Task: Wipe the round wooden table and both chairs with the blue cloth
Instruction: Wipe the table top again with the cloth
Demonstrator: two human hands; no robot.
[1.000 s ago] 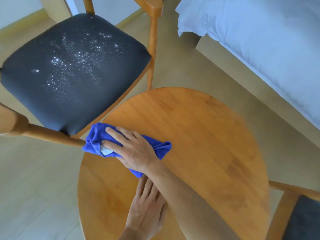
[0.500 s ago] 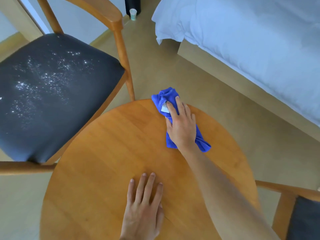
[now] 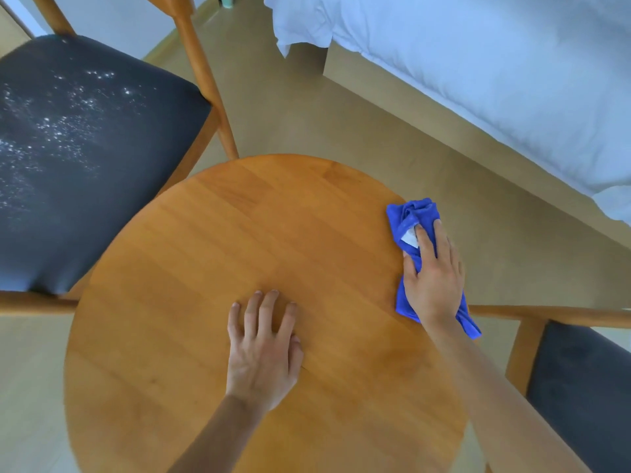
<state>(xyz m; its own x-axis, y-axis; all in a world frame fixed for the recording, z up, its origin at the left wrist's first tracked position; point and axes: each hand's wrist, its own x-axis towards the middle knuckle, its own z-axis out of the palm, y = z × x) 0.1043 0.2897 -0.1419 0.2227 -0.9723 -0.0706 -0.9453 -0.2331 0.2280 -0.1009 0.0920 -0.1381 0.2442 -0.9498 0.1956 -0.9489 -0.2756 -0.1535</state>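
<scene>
While our right hand [image 3: 432, 278] lies flat on the cloth [image 3: 415, 213], fingers straight and pressing it down rather than curling round it, the cloth sits at the right edge of the table [image 3: 239, 233]. We see the cloth bunched and long, running from beyond our fingertips back under the palm to a tail that hangs past the table's rim near the wrist. A small white tag [image 3: 409, 237] shows on it just beside our forefinger.

Our left hand [image 3: 261, 353] rests palm down near the middle of the table, fingers spread and straight, holding nothing. It is well apart from the cloth. Both our forearms reach in from the bottom of the view, bare.

The table is round, of warm orange wood, and its top carries only our two hands and the cloth.

To the left stands one chair [image 3: 85, 165], its dark seat close against the table's edge; white specks [image 3: 51, 131] are scattered over the seat's far half. Its wooden frame and one upright post rise behind the seat. To the right, the second chair [image 3: 580, 387] shows a wooden arm and part of a dark seat, just beside the table and below our right wrist.

Beyond the table lies pale floor, and past that a bed [image 3: 495, 63] with white bedding fills the upper right.
</scene>
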